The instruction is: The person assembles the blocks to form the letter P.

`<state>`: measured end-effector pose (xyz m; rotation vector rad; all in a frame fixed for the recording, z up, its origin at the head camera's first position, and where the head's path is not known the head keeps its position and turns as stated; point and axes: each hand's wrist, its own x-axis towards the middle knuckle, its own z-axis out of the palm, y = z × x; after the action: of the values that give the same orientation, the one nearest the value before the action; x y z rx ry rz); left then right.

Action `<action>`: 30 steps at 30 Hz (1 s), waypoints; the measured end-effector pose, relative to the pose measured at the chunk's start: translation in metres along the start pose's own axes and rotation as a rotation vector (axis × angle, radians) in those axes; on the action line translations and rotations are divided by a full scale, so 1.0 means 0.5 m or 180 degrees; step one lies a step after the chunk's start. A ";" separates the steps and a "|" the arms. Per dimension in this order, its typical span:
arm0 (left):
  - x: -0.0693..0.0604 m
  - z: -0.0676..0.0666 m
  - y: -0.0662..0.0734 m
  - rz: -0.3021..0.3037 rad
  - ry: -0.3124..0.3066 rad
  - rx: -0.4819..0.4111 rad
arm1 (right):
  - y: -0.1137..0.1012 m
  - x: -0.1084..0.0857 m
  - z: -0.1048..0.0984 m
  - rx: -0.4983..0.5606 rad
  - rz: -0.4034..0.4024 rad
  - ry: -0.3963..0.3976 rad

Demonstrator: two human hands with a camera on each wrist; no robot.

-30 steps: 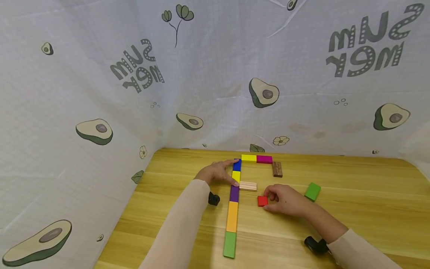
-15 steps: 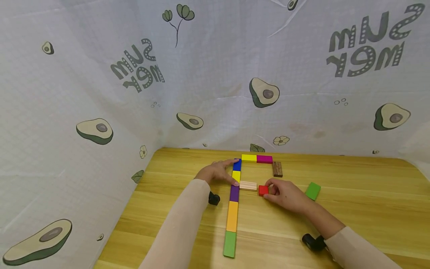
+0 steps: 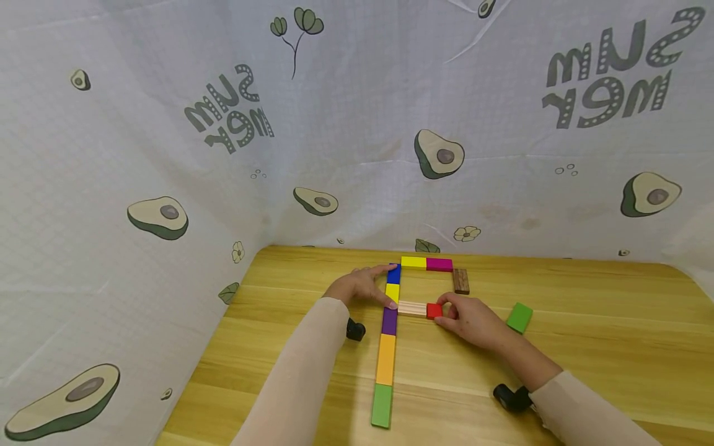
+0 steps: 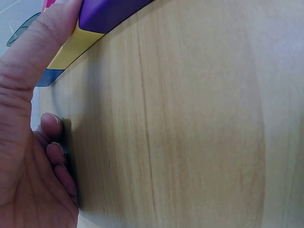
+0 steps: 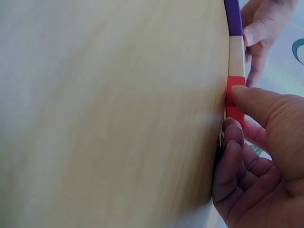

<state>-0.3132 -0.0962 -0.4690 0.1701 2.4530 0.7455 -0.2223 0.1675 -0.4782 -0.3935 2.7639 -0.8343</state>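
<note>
In the head view my right hand pinches a small red block between thumb and forefinger. That block meets the right end of a pale wood block. My left hand lies across the upper part of a column of flat blocks, fingers extended. Its forefinger touches the blue block; its thumb rests where the yellow block meets the purple block. In the right wrist view, the thumb presses the side of the red block, and the other fingers curl below it.
Below the purple block, the column continues with an orange block and a light green block. A yellow block, a magenta block and a brown block lie at the top. A green block lies apart on the right.
My right hand has slid the red block away from me, then left against the pale wood block's end. My left hand has stayed in place.
</note>
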 end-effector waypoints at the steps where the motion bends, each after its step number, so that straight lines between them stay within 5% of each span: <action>1: -0.001 0.000 0.000 0.0010 0.0004 0.0020 | 0.000 0.000 0.001 -0.0016 0.0003 0.0006; 16: 0.005 0.002 -0.002 0.0044 0.0001 0.0115 | -0.003 -0.002 0.001 -0.0049 -0.0004 0.0028; 30: 0.005 0.002 0.000 0.0001 0.0008 0.0072 | 0.018 -0.066 -0.043 0.0204 0.0155 0.0226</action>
<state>-0.3145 -0.0951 -0.4708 0.1783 2.4645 0.7187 -0.1991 0.1962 -0.4611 -0.2894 2.7905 -0.9396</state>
